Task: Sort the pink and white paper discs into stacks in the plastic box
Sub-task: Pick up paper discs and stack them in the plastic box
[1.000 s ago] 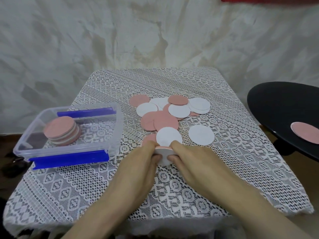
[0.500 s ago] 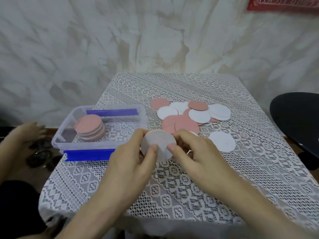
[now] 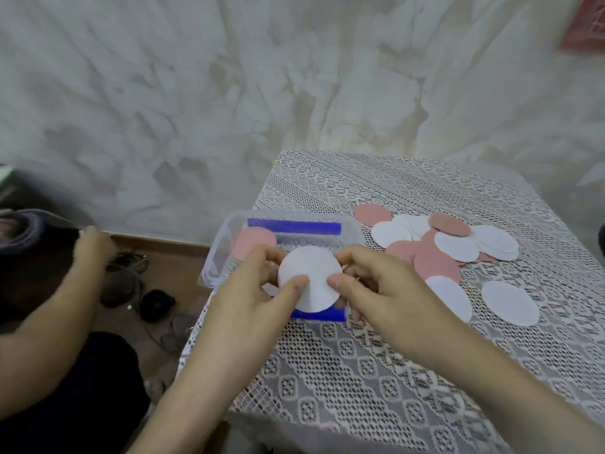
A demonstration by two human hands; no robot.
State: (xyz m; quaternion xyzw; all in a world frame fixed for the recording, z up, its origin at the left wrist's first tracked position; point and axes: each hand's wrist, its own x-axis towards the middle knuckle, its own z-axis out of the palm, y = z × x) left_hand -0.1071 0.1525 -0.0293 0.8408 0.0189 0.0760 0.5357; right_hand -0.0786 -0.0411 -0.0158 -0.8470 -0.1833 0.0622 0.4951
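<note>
While the left hand [image 3: 248,301] and right hand [image 3: 389,290] are pinching the white paper disc [image 3: 312,273] between them, thumbs on its face, it is hanging over the near wall of the plastic box [image 3: 214,258]; the pink stack [image 3: 253,240] is sitting just beyond, at the box's left end, nearer the left hand

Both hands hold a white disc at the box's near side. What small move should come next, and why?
Probably lower the white disc into the plastic box, beside the pink stack. The left hand and right hand pinch it right by the box, and pink takes the left end.
</note>
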